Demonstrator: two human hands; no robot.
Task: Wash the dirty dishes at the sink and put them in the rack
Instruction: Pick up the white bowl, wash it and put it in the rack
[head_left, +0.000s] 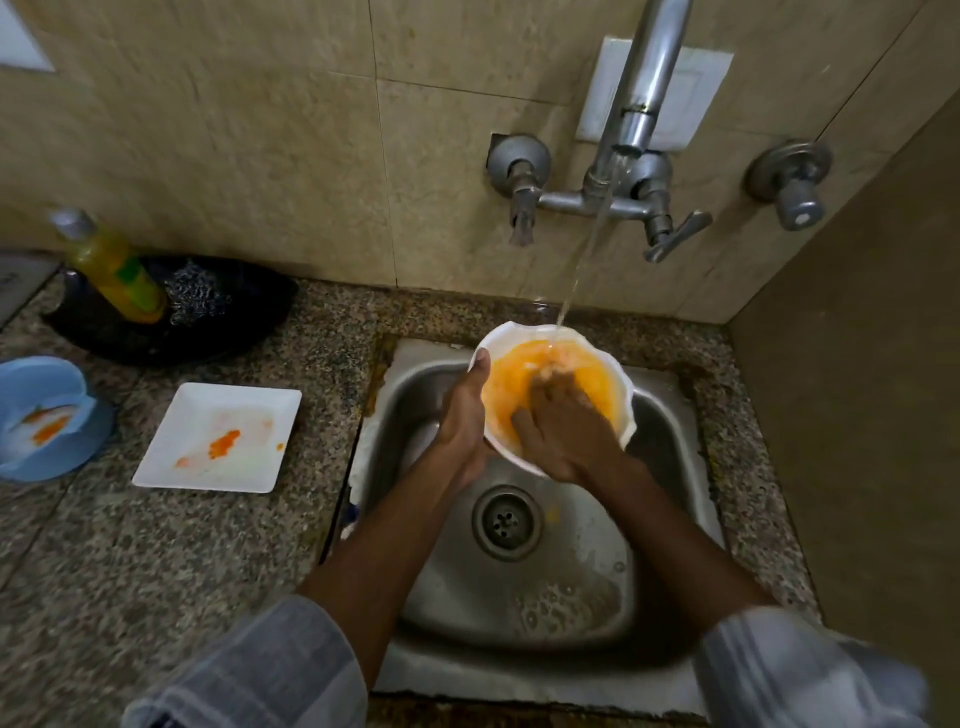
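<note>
A white bowl (621, 382) smeared orange inside is held tilted over the steel sink (571, 597), under the running tap water. My left hand (465, 415) grips the bowl's left rim, thumb on the edge. My right hand (563, 426) is inside the bowl, fingers spread flat against the orange residue, blurred with motion. A square white plate (221, 439) with orange stains lies on the counter to the left. A blue bowl (44, 415) with orange residue stands at the far left edge.
The wall tap (641, 119) pours a stream into the bowl; its lever handles stick out below. A black dish (171, 322) at the back left holds a yellow soap bottle (109, 270) and a steel scrubber (200, 299). Speckled granite counter (156, 571) surrounds the sink.
</note>
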